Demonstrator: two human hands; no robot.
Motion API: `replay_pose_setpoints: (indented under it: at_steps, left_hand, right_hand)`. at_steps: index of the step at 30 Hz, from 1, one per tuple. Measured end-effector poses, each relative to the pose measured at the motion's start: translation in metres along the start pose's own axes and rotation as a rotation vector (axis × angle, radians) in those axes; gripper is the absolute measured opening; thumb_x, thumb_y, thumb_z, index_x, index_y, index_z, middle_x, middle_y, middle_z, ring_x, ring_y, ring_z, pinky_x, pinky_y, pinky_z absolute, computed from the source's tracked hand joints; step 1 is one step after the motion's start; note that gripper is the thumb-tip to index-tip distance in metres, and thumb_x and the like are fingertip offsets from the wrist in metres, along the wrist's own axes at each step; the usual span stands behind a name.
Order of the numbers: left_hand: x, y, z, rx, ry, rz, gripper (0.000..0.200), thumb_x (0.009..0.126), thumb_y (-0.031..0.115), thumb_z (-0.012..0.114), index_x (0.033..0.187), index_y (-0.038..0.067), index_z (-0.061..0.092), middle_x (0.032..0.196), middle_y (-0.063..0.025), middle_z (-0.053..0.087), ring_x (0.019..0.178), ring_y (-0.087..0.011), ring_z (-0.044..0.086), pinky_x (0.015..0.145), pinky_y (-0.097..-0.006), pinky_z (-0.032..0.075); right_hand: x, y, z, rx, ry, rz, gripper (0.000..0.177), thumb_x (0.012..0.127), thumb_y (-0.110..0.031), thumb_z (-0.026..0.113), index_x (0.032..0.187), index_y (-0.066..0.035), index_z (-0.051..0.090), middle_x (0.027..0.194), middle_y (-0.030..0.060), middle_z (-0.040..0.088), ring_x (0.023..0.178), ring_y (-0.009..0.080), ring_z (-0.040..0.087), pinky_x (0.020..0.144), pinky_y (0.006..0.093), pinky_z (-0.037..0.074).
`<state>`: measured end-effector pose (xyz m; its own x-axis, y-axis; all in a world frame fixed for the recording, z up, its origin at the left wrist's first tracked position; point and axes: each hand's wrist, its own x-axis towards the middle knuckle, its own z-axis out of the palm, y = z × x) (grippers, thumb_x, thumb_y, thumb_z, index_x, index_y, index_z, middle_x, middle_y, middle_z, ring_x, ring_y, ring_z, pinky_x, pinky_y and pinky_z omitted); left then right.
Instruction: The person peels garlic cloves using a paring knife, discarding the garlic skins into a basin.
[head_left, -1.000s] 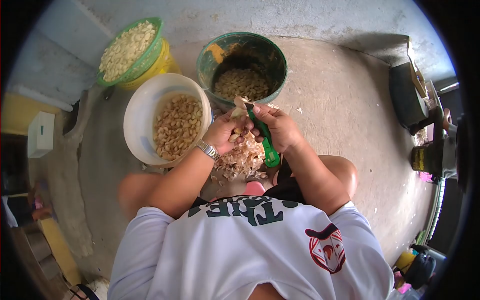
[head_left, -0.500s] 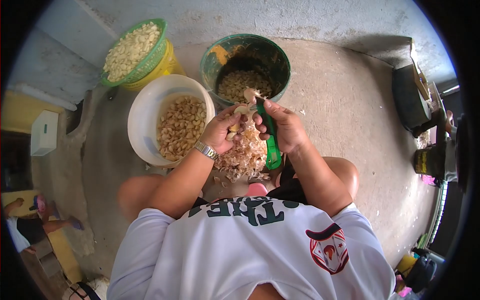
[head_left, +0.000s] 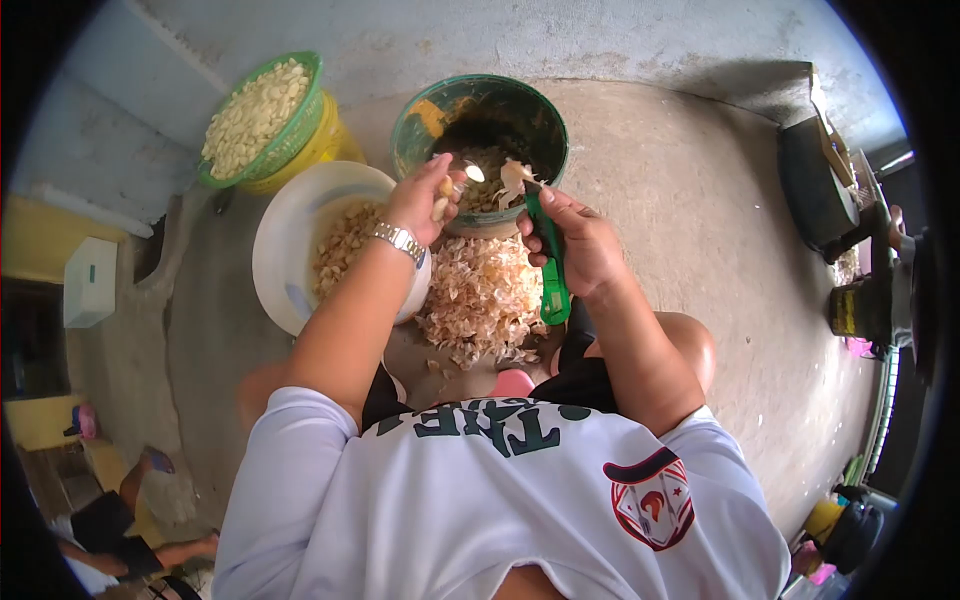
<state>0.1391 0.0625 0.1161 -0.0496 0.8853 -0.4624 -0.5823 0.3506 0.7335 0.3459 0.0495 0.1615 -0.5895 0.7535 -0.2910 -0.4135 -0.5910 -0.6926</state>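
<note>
Two cloves (head_left: 445,187), perhaps, gripped in our left hand (head_left: 418,198) | upper-centre bucket (head_left: 541,125) close for reach | right hand (head_left: 586,247) clenches knife (head_left: 553,275)

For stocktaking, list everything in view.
knife: one, green, right hand
held cloves: several, yellowish, left hand
loose clove: one, white, beside left hand
peel scrap: one, pinkish, knife's tip
peel heap: one, pinkish, centre floor
dark bucket: one, green, ahead
pale bucket: one, white, left
basket: one, green, upper left
small bucket: one, yellow, under basket
bulk cloves: many, pale, three containers
box: one, white, far left
tub: one, dark, right
person: one, black shorts, lower left
shirt: one, white, below
hands: two, bare, centre
</note>
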Motion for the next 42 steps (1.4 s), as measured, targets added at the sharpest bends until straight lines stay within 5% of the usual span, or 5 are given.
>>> replay_pose_setpoints:
  at_steps: [11, 18, 30, 35, 42]
  left_hand:
    - [-0.065, -0.041, -0.031, 0.136, -0.163, -0.394, 0.019, 0.082, 0.023, 0.05, 0.085, 0.005, 0.053, 0.07, -0.0034, 0.054, 0.051, -0.0061, 0.045, 0.039, -0.0165, 0.034]
    - [-0.095, -0.045, -0.031, 0.484, -0.235, -0.361, 0.02, 0.083, 0.021, 0.049, 0.086, 0.002, 0.055, 0.073, -0.0051, 0.056, 0.051, -0.0064, 0.046, 0.038, -0.0177, 0.034]
    - [-0.082, -0.04, -0.057, -0.156, -0.212, -0.62, 0.038, 0.083, 0.033, 0.037, 0.086, 0.0, 0.056, 0.076, -0.0088, 0.056, 0.054, -0.0113, 0.048, 0.039, -0.0199, 0.036]
    - [-0.073, -0.031, -0.063, -0.194, -0.2, -0.631, 0.031, 0.082, 0.027, 0.04, 0.087, 0.0, 0.054, 0.076, -0.0076, 0.054, 0.056, -0.0108, 0.048, 0.04, -0.0199, 0.037]
    - [-0.068, -0.009, -0.06, -0.138, -0.198, -0.614, 0.027, 0.084, 0.024, 0.038, 0.081, 0.001, 0.052, 0.079, -0.0115, 0.055, 0.054, -0.0125, 0.048, 0.037, -0.0201, 0.036]
  right_hand:
    - [-0.007, 0.028, 0.005, -1.548, 0.213, -0.11, 0.026, 0.076, -0.023, 0.053, 0.089, -0.001, 0.052, 0.074, 0.0203, 0.058, 0.074, 0.0341, 0.057, 0.066, 0.0388, 0.044]
    - [-0.007, 0.056, 0.01, -1.688, -0.236, -0.068, 0.022, 0.075, -0.025, 0.053, 0.087, -0.006, 0.056, 0.076, 0.0163, 0.058, 0.071, 0.0324, 0.056, 0.065, 0.0389, 0.045]
    - [0.028, 0.039, 0.003, -1.654, 0.084, 0.112, 0.017, 0.071, -0.013, 0.052, 0.086, -0.006, 0.057, 0.077, 0.0191, 0.058, 0.074, 0.0336, 0.056, 0.067, 0.039, 0.045]
    - [0.094, -0.011, -0.01, -1.709, 0.393, -0.194, 0.02, 0.074, -0.02, 0.054, 0.078, -0.001, 0.058, 0.068, 0.0197, 0.057, 0.068, 0.0355, 0.056, 0.061, 0.0405, 0.044]
    - [0.267, 0.044, -0.077, -2.276, -0.191, 0.234, 0.023, 0.073, -0.012, 0.053, 0.093, -0.001, 0.058, 0.095, 0.0162, 0.057, 0.086, 0.0294, 0.056, 0.072, 0.0377, 0.046]
